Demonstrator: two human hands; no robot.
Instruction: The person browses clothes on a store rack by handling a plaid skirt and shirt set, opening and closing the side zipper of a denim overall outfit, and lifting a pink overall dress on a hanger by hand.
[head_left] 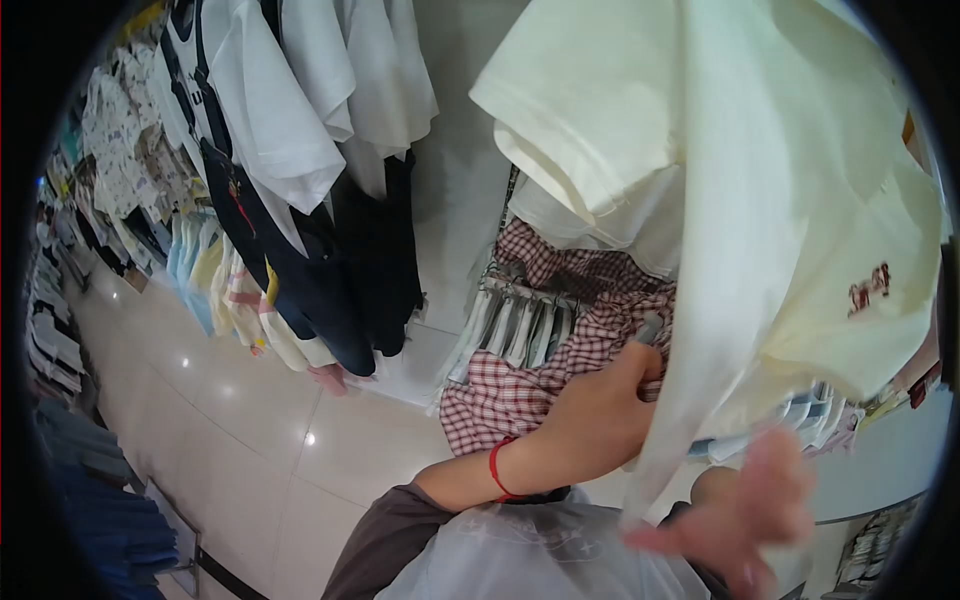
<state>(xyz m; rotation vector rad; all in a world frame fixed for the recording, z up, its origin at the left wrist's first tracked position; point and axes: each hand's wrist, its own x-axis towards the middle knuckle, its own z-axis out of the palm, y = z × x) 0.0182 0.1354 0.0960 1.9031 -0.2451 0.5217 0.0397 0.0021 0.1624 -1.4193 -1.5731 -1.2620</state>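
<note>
A cream short-sleeved shirt [740, 190] with a small reddish-brown embroidered motif hangs close in front of me. Its near edge falls between my two hands. My left hand [590, 415], with a red string bracelet on the wrist, is closed at a red-and-white checked garment [500, 395], and the shirt covers some of its fingers. By the thumb tip is a small grey piece I cannot make out. Below the shirt, my right hand [750, 510] is blurred by motion, its thumb and fingers apart, with nothing visible in it.
White hanger clips [525, 330] line up beside the checked cloth. White shirts [280, 90] and dark overalls [370, 260] hang at upper left. More clothes racks run along the far left, with blue garments [100, 520] at lower left. The tiled floor [240, 400] lies between.
</note>
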